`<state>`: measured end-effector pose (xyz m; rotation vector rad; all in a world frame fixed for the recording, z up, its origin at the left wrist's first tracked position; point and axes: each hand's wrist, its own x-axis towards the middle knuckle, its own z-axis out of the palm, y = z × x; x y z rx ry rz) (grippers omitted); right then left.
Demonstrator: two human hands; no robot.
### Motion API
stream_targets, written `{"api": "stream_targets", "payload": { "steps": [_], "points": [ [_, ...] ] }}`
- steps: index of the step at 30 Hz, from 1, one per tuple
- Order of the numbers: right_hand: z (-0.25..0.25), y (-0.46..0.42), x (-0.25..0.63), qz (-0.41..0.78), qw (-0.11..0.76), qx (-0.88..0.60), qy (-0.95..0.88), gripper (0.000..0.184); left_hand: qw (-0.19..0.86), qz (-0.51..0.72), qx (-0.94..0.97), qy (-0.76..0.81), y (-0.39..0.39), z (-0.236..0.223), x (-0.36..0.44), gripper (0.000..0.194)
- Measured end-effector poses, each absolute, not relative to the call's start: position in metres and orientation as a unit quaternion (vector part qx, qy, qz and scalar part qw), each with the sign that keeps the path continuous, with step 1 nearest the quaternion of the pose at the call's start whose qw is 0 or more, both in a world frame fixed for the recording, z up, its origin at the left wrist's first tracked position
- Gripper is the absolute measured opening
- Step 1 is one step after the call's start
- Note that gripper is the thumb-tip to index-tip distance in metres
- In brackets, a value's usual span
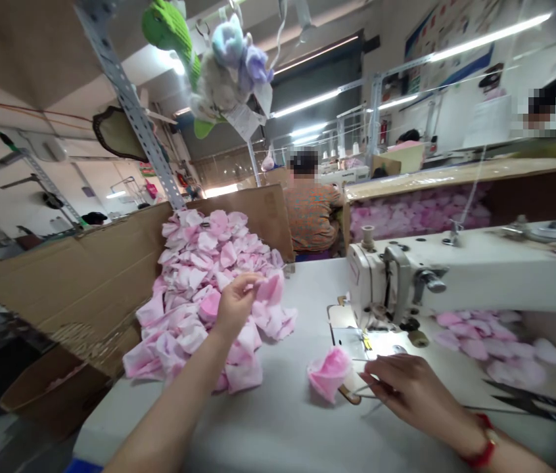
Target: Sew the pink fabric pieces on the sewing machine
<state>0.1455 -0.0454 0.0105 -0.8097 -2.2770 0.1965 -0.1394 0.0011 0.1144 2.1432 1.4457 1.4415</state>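
Pink cloth (270, 290) is pinched in left grip (235, 303), right at edge of heap (194, 269). Thin metal tool (359, 360) is held in right grip (409, 387). Single pink piece (330, 373) is seen on tabletop (282, 414) just left of right grip, the nearer one; tool contact can't be told.

The table (280, 378) bears pink cloth (219, 263) and a sewing machine (495, 272).
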Motion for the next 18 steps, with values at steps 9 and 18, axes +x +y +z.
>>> {"api": "stream_targets", "payload": {
  "steps": [9,18],
  "points": [
    [0.051,-0.087,0.133,0.752,0.457,-0.263,-0.395,0.038,0.340,0.557,0.701,0.286,-0.081,0.064,-0.037,0.018],
    [0.033,-0.109,0.130,0.698,0.466,-0.350,-0.417,0.038,0.403,0.600,0.631,0.282,-0.096,0.033,-0.017,0.010]
  ]
}}
